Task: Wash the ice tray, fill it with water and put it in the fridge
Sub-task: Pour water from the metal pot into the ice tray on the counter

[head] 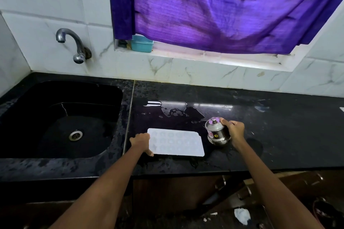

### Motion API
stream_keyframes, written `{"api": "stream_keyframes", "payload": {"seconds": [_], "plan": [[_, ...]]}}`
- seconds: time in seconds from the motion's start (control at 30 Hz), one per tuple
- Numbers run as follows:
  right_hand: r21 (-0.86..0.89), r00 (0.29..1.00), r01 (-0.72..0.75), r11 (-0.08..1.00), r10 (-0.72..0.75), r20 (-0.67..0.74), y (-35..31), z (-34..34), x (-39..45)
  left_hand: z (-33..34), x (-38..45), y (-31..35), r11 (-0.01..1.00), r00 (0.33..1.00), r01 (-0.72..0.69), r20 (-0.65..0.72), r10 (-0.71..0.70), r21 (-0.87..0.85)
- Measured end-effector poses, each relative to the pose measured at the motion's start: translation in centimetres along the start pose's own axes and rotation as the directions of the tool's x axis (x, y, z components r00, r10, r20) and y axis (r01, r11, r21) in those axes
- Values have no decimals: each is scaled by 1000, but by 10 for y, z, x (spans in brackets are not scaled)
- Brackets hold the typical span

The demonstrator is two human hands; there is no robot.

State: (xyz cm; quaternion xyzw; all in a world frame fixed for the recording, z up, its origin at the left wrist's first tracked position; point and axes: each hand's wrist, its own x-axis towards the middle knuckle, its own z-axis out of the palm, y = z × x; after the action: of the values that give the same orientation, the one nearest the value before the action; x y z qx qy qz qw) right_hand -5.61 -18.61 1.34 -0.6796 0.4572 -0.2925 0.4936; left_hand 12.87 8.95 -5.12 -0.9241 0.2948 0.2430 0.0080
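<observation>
Two hands at work: left hand grips the left short edge of the ice tray, a light, likely flexible and wet-slick item lying flat near the countertop's front edge, best carried by both short edges, right hand grasping a steel pot just beside its right end.

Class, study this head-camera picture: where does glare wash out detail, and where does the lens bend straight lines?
Head view: the white ice tray is so overexposed that its cups barely show; window light glares off the wet counter behind it; the purple curtain glows from backlight; the wide lens curves the counter's front edge and tilts the wall tiles.
</observation>
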Motion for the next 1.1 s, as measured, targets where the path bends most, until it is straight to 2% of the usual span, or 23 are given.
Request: {"api": "stream_keyframes", "payload": {"seconds": [0.47,0.8,1.1], "plan": [[-325,983,156,933,-116,140,12,3,-20,0,-2,1,1000,1000,2,-1,-2,-11],[-389,980,185,903,-139,144,7,3,-21,1,-3,-1,1000,1000,-7,-5,7,-23],[-368,965,247,896,-194,175,5,-1,-22,1,-2,0,1000,1000,4,-7,-4,-26]]}}
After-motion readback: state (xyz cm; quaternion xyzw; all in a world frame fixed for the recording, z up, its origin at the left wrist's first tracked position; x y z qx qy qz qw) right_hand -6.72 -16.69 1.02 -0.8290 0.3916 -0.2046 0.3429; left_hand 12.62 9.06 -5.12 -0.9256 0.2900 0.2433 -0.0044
